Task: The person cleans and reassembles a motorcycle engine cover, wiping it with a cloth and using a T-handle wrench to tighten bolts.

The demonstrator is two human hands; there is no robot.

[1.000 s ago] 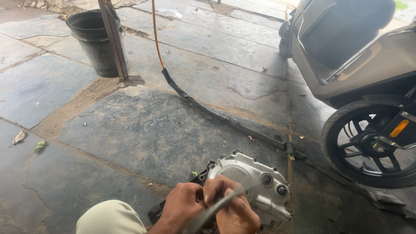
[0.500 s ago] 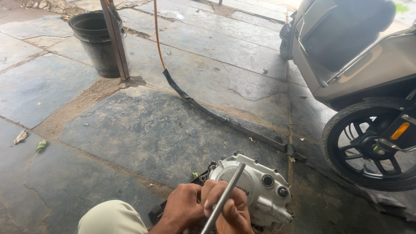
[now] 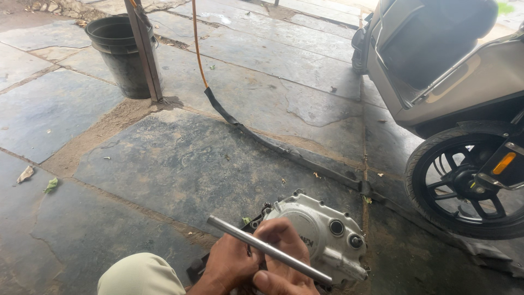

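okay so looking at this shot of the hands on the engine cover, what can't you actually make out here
Head view:
- Lower end of the metal rod: hidden behind the right hand.
- Left hand: palm side turned away, grip unclear.
- Engine cover: near part hidden by both hands, bottom cut off.
- Scooter: cut off by right edge.

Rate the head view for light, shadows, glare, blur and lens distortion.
Head view: soft, even daylight, with only faint shadows on the grey stone-slab floor; mild sheen on the silver metal engine cover and the grey scooter body, nothing blown out except the far top edge; the thin steel rod and both hands are sharp; wide-angle lens tilts the black plastic bucket near the frame edge.
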